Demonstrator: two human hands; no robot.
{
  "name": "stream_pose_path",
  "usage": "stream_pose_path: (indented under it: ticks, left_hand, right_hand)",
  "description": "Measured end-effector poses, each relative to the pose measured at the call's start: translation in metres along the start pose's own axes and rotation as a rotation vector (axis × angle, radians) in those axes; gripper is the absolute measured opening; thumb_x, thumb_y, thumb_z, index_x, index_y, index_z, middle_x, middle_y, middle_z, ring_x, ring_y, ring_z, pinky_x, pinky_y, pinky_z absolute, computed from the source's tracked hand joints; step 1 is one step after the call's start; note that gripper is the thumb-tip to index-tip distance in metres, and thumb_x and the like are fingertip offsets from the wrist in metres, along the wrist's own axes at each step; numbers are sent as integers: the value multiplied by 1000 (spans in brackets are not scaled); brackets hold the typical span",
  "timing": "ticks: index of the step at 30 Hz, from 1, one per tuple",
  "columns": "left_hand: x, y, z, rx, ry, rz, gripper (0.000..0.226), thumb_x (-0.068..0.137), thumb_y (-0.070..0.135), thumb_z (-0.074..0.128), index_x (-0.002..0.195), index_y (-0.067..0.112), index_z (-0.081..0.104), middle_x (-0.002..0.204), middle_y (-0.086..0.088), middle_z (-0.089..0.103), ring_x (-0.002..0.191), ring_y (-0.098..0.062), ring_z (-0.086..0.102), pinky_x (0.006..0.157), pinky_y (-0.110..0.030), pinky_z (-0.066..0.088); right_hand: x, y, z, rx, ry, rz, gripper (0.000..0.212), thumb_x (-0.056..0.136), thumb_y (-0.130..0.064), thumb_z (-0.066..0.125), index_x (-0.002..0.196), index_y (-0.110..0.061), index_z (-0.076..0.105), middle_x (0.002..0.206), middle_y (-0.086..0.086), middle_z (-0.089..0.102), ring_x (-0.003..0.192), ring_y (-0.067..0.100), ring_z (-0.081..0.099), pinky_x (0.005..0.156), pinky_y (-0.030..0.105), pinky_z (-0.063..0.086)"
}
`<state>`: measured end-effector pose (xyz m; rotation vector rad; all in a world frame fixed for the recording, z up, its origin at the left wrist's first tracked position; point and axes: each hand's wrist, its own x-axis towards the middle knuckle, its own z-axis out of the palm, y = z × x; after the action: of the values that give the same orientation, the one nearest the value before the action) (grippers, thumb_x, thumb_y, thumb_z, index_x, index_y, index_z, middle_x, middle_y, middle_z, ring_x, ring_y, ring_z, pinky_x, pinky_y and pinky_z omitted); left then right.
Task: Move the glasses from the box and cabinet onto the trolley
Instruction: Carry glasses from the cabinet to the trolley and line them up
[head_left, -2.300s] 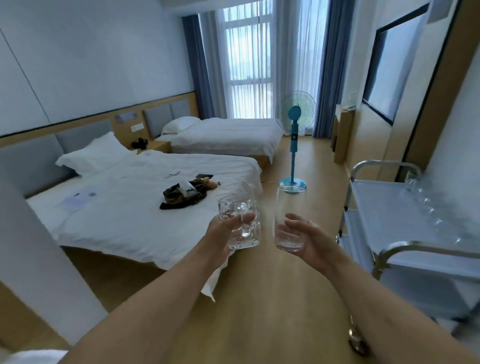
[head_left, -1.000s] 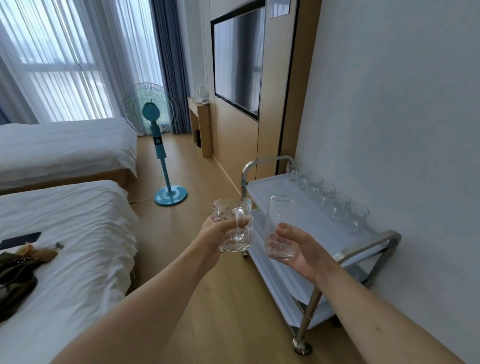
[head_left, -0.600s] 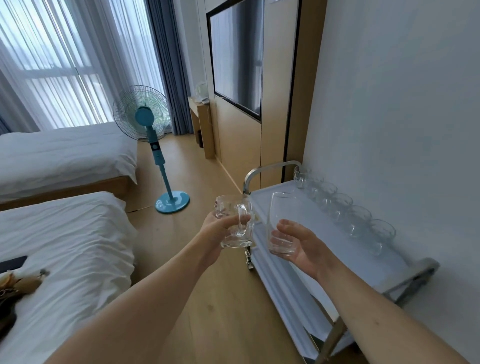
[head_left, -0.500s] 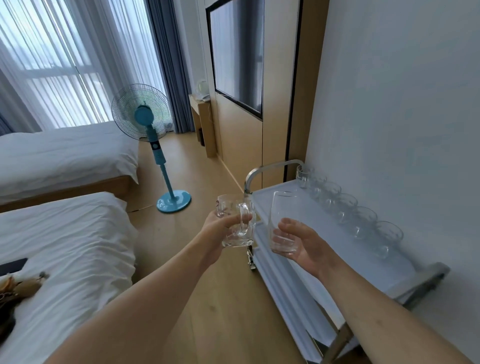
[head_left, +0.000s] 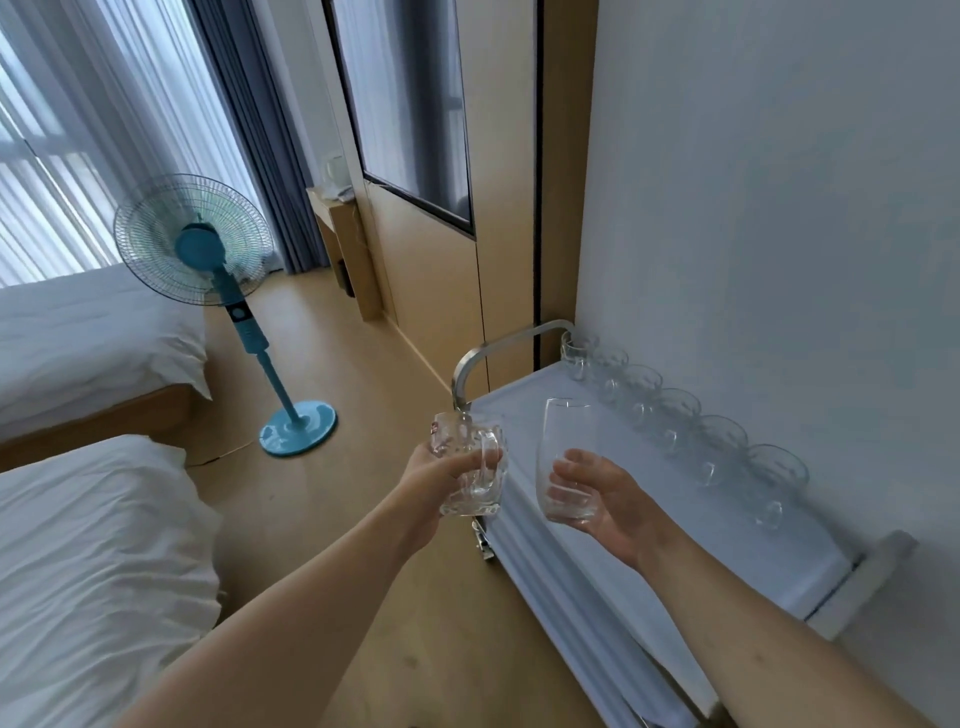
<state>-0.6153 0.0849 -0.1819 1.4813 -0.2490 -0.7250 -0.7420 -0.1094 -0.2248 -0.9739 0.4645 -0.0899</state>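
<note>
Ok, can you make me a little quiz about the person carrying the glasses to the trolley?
1. True or false: the left hand holds a glass mug with a handle.
2. What does the right hand hold? A) a plate B) a smooth tall glass C) nothing
3. Fill in: the row of glasses already on the trolley stands along the side next to the ____.

Key: 1 true; 2 B; 3 wall.
</note>
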Motion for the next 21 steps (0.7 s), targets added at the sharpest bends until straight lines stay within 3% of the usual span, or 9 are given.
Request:
stream_pose_path:
  ticks: [6, 9, 12, 15, 19, 21]
  left_hand:
    - [68, 12, -17, 27, -57, -72, 84, 56, 28, 98, 128, 4, 60, 114, -19, 73, 104, -40, 71, 94, -59, 55]
    - [107, 19, -27, 52, -113, -117, 76, 64, 26, 96, 127, 6, 60, 113, -17, 74, 102, -37, 72, 94, -57, 56]
    - [144, 23, -36, 114, -145, -169, 53, 73, 21, 90, 119, 9, 67, 101, -11, 78, 91, -32, 76, 82, -49, 62]
    - [176, 24, -47, 133, -204, -200, 53, 72, 19, 91, 118, 11, 67, 98, -9, 78, 84, -26, 77, 69, -38, 62]
    - [213, 22, -54, 185, -242, -229, 58, 69, 23, 93, 119, 9, 68, 108, -19, 75, 94, -29, 73, 87, -51, 60]
    - [227, 22, -55, 214, -244, -260, 69, 59, 29, 95, 117, 7, 67, 115, -26, 70, 98, -33, 70, 95, -58, 55]
  right_hand:
    - [46, -2, 6, 11, 113, -34, 77, 63, -25, 92, 126, -15, 48, 115, 17, 57, 106, 32, 60, 80, 43, 57]
    - [71, -1, 9, 36, 177, -45, 80, 61, -25, 93, 127, -14, 49, 117, 17, 57, 107, 33, 60, 81, 44, 57]
    - [94, -1, 15, 34, 263, -43, 81, 59, -27, 94, 128, -14, 53, 121, 16, 57, 107, 32, 60, 81, 43, 57]
    - [112, 3, 21, 48, 354, -44, 92, 53, -30, 97, 132, -11, 55, 124, 16, 60, 111, 33, 62, 77, 41, 58]
    - [132, 5, 28, 66, 480, -50, 102, 50, -29, 97, 140, -12, 52, 124, 16, 63, 111, 33, 64, 76, 41, 59]
    - [141, 9, 31, 91, 535, -45, 103, 48, -29, 98, 139, -13, 52, 121, 16, 62, 111, 33, 64, 73, 40, 59]
